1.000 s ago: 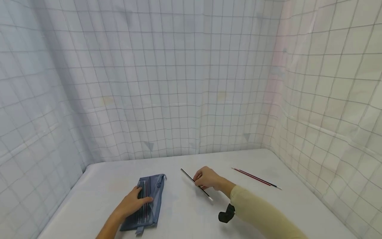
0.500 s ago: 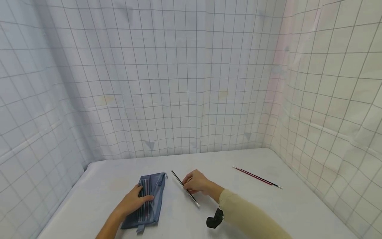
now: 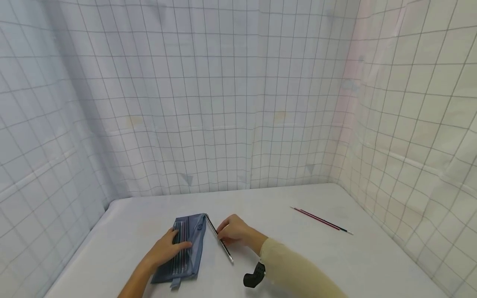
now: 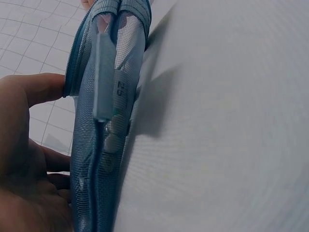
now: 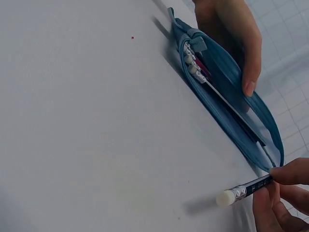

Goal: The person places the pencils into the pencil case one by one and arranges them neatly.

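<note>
A blue mesh pencil case (image 3: 194,227) lies at the left, its zipped side gaping in the right wrist view. Several pencils with white erasers (image 5: 194,70) show inside. My left hand (image 3: 164,250) holds the case from above, thumb along the upper lip of the opening and fingers spread over the mesh. Between thumb and fingers my right hand (image 3: 234,231) pinches a dark pencil (image 5: 257,184) with a white eraser end. That eraser end points toward me, and the far end is at the case's right upper corner, beside the opening.
Two more pencils, a red one (image 3: 316,218) and a black one (image 3: 345,231), lie side by side at the right of the white table (image 3: 275,203). A white gridded curtain (image 3: 223,124) encloses the back and sides. A black device (image 3: 255,276) hangs under the right wrist.
My right hand has moved left with the pencil, from mid-table to the edge of the case. The left hand and the two pencils at the right have stayed in place.
</note>
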A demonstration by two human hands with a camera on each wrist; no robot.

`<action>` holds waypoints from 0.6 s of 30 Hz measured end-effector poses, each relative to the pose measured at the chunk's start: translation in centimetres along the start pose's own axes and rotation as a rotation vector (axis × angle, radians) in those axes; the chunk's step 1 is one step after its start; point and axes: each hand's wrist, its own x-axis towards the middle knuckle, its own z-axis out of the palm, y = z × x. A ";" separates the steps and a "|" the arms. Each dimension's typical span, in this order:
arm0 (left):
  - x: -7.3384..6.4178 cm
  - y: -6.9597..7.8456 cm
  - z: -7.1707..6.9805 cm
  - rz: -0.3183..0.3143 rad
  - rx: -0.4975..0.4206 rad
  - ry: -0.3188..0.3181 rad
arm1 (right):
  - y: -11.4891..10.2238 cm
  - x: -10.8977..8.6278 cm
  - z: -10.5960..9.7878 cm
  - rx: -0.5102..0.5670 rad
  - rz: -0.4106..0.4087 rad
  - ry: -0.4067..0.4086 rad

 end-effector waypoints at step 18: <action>-0.2 0.1 0.1 -0.011 -0.013 -0.002 | -1.9 0.9 4.2 -0.053 0.032 0.050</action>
